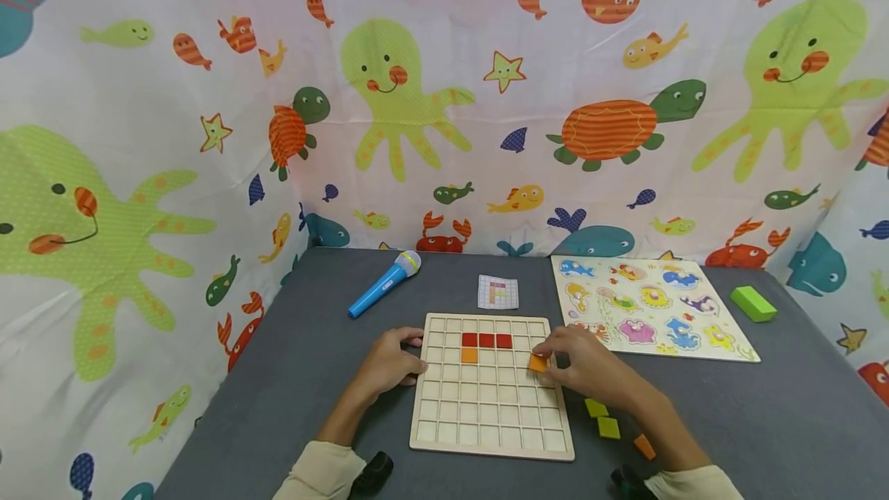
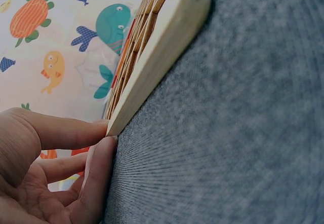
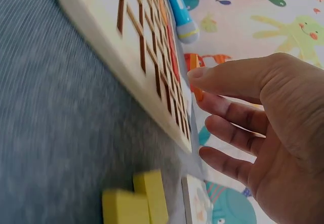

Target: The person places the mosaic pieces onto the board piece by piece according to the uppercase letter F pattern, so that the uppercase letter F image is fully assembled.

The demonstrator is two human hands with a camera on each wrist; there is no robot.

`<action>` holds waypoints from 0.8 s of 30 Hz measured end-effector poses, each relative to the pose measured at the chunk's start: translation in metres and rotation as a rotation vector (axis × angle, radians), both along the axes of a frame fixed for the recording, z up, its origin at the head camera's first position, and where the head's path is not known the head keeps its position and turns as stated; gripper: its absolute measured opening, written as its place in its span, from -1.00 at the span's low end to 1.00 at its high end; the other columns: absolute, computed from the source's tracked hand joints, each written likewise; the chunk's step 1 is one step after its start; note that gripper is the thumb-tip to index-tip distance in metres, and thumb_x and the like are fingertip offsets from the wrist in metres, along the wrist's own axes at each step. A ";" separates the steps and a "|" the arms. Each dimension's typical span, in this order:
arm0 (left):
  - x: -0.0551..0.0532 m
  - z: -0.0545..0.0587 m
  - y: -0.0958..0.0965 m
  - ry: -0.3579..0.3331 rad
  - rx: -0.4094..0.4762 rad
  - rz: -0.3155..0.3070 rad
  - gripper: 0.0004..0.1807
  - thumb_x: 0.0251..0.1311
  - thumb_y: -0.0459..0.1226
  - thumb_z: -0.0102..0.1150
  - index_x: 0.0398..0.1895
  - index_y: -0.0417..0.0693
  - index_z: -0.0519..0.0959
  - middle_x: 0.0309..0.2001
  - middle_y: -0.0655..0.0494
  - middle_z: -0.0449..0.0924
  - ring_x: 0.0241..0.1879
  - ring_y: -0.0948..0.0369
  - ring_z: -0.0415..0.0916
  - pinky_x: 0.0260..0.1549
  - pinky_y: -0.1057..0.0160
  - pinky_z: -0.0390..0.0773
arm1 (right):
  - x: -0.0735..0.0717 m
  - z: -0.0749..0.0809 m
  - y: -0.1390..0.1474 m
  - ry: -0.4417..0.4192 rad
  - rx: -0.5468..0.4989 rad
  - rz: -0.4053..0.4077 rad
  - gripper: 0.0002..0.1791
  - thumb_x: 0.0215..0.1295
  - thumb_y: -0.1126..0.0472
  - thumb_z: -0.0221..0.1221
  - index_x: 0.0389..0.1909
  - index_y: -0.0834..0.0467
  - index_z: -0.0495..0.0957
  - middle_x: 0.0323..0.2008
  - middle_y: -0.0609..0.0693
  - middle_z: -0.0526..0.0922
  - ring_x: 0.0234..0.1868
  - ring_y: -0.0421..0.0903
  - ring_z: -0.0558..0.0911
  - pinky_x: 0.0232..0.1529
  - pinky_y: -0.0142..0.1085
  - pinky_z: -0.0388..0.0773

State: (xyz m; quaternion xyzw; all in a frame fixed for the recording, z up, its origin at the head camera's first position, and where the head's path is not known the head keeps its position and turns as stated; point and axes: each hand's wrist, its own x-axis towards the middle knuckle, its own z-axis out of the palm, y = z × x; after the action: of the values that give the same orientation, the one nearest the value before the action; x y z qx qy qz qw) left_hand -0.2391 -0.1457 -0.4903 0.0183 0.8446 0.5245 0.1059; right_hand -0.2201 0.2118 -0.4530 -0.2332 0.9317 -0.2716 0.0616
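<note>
A wooden grid board (image 1: 486,434) lies on the grey table in front of me. Three red square tiles (image 1: 487,341) sit in a row in its upper part, and one orange tile (image 1: 469,356) is below the leftmost red. My left hand (image 1: 390,363) holds the board's left edge between thumb and finger. Over the board's right side, my right hand (image 1: 590,365) pinches another orange square tile (image 3: 196,77) by its edges, raised above the grid. Two yellow-green tiles (image 1: 608,428) and a loose orange tile (image 1: 644,447) lie right of the board.
Behind the board is a small card (image 1: 498,292) with a coloured grid pattern. A blue toy microphone (image 1: 380,288) lies at the back left. A sea-animal puzzle board (image 1: 655,298) and a green block (image 1: 753,304) are at the back right. A printed curtain hangs behind.
</note>
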 end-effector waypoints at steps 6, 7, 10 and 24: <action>-0.001 0.001 0.000 0.002 0.005 -0.001 -0.35 0.14 -0.42 0.45 0.36 -0.22 0.55 0.13 -0.10 0.56 -0.28 0.20 0.63 -0.38 0.18 0.76 | -0.002 0.002 -0.017 -0.009 -0.048 0.024 -0.69 0.33 0.10 0.43 0.06 0.08 0.79 -0.08 -0.12 0.68 -0.01 -0.05 0.54 0.00 -0.06 0.56; -0.001 0.000 0.000 0.000 0.005 0.000 -0.35 0.14 -0.42 0.45 0.36 -0.22 0.55 0.13 -0.10 0.56 -0.28 0.20 0.63 -0.38 0.18 0.76 | -0.003 0.001 -0.020 -0.003 -0.051 0.031 -0.69 0.34 0.11 0.42 0.06 0.08 0.79 -0.08 -0.12 0.67 0.00 -0.05 0.55 0.01 -0.05 0.57; -0.001 0.000 0.000 -0.003 0.003 -0.001 -0.35 0.15 -0.42 0.45 0.36 -0.22 0.55 0.13 -0.10 0.56 -0.29 0.20 0.64 -0.38 0.19 0.76 | -0.004 0.000 -0.027 0.015 -0.056 0.044 -0.70 0.35 0.12 0.40 0.05 0.09 0.79 -0.09 -0.13 0.66 0.01 -0.05 0.55 0.06 -0.01 0.58; 0.000 -0.001 0.000 -0.001 0.009 -0.007 -0.34 0.14 -0.42 0.44 0.37 -0.22 0.55 0.14 -0.12 0.56 -0.25 0.17 0.63 -0.38 0.18 0.76 | -0.006 -0.002 -0.060 0.044 -0.073 0.107 -0.73 0.35 0.15 0.39 0.03 0.07 0.80 -0.09 -0.13 0.68 0.04 -0.07 0.57 0.15 0.05 0.58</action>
State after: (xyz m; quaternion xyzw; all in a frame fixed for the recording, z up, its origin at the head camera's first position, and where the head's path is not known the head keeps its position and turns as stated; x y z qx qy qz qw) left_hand -0.2396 -0.1458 -0.4909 0.0214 0.8420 0.5281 0.1080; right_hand -0.2265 0.1523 -0.4550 -0.2906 0.9085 -0.2967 0.0467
